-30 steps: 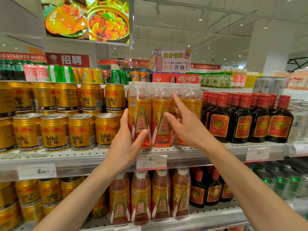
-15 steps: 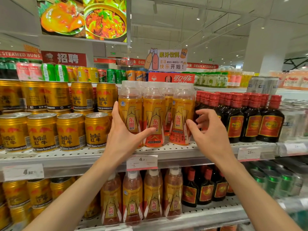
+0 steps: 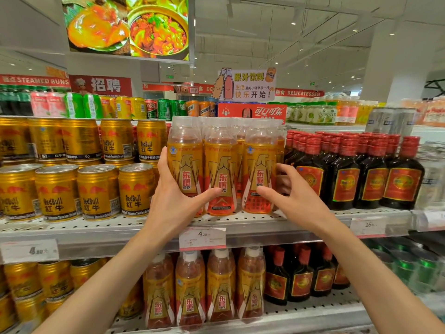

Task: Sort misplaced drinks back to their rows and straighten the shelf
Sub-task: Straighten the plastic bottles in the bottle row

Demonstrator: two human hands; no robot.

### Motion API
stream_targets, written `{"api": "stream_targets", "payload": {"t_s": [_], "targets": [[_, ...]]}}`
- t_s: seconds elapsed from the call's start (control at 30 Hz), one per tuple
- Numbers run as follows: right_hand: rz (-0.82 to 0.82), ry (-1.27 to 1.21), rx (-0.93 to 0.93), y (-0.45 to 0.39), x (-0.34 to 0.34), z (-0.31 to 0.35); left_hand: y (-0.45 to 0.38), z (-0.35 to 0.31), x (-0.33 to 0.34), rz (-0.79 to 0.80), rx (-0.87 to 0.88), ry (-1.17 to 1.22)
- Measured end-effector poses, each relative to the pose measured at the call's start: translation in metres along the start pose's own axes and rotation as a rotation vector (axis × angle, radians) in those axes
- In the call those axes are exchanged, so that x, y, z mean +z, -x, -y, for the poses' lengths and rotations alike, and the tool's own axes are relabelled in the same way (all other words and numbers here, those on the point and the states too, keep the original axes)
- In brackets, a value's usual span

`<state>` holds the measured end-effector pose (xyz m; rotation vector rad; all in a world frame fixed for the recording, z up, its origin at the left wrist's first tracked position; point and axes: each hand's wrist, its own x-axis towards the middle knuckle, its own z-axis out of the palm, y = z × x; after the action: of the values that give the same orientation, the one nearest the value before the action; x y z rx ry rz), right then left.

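Both hands have closed in on the front row of orange bottles since a moment ago: the right hand (image 3: 297,201), which was pointing a finger at the bottles and then hovering beside them, now cups the right end of the row, while the left hand (image 3: 172,201) keeps its place at the left end.

Three orange bottles stand across the front of the upper shelf (image 3: 240,221), with more behind them. The left hand's fingers lie up the side of the left bottle (image 3: 185,165) and its thumb reaches across to the middle bottle (image 3: 221,169). The right hand's fingers curl round the far side of the right bottle (image 3: 260,167), thumb on its front. On the lower shelf four more orange bottles (image 3: 204,285) face forward.

Left of the bottles, gold cans (image 3: 96,189) sit stacked two high, four showing in the nearest row. To the right stand dark bottles with red caps (image 3: 349,172), several rows deep.

White perforated metal forms the shelf, with price tags clipped to its edge; the middle tag (image 3: 202,238) reads 4.20. Behind is a supermarket hall with white ceiling, a pillar and red signs.

Rear bottles are hidden by the front ones, and the cans at far left are cut off by the frame. Small label print is unreadable.
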<state>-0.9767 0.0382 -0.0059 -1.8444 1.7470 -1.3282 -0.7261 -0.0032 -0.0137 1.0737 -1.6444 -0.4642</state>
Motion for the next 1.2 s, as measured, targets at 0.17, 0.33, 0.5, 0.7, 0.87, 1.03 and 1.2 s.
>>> {"api": "stream_targets", "payload": {"t_s": [0.17,0.33,0.5,0.7,0.87,1.03,1.2], "targets": [[0.044,0.035,-0.018,0.0,0.006,0.006,0.0,0.002,0.0,0.007,0.014,0.007],[0.05,0.06,0.004,0.005,0.011,0.005,-0.002,0.003,0.001,0.017,0.019,0.038],[-0.002,0.023,0.01,0.005,0.02,0.008,-0.004,0.004,0.001,0.013,0.019,0.028],[-0.059,-0.09,0.045,0.001,0.038,0.016,-0.005,0.005,0.003,0.014,0.028,0.03],[-0.059,-0.222,0.132,-0.007,0.037,0.027,-0.008,0.003,-0.001,0.039,0.0,0.086],[-0.081,-0.332,0.174,-0.01,0.043,0.034,-0.013,0.0,0.001,0.005,-0.058,0.136],[-0.13,-0.307,0.157,-0.004,0.049,0.035,-0.012,0.004,0.003,-0.012,-0.036,0.107]]}}
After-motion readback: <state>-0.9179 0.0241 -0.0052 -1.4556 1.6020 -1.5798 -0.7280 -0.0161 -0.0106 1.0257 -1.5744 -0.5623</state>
